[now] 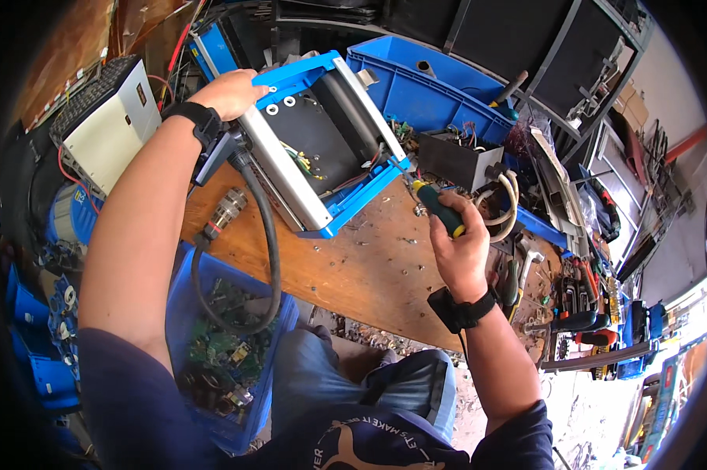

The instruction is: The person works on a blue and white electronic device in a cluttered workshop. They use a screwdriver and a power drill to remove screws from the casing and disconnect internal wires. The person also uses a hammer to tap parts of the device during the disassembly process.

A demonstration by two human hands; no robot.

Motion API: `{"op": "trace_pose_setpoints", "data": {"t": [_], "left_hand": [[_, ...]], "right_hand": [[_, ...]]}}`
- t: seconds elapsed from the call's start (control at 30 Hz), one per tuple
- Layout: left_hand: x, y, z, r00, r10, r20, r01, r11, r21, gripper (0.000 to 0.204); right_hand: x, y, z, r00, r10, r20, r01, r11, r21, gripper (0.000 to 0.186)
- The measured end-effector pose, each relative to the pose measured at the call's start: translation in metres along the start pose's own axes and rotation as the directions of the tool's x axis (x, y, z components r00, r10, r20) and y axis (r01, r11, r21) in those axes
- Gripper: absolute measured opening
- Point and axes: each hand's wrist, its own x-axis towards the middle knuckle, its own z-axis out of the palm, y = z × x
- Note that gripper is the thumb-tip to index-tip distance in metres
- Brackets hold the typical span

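A metal housing with blue end frames and silver side rails [291,168] stands tilted on the wooden bench [353,274]. Inside it are a dark plate and some loose coloured wires. My left hand [226,94] grips the housing's far left corner, its fingers partly hidden behind the blue edge. In my right hand [462,243] is a screwdriver with a green and yellow handle [440,207], its shaft pointing at the right corner of the housing's near blue frame. Whether the tip touches a screw cannot be made out. A thick black cable with a metal connector [226,211] hangs beside the housing.
A blue crate [424,82] stands behind the bench, with a grey metal box [455,160] before it. Below left, a blue bin [287,313] holds circuit boards. A hammer [531,254] and several hand tools lie at the right; small screws are scattered on the bench.
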Motion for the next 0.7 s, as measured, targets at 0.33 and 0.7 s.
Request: {"op": "trace_pose_setpoints", "data": {"t": [0.33,0.7], "left_hand": [[0.0,-0.008,-0.004,0.998,0.032,0.051,-0.028,0.997,-0.07,0.037],[-0.011,-0.017,0.011,0.988,0.084,-0.133,-0.118,0.956,-0.27,0.04]], "right_hand": [[-0.002,-0.003,0.008,0.987,-0.143,0.074,0.154,0.973,-0.17,0.023],[0.0,0.004,0.005,0.995,-0.088,0.036,0.089,0.996,-0.03,0.025]]}}
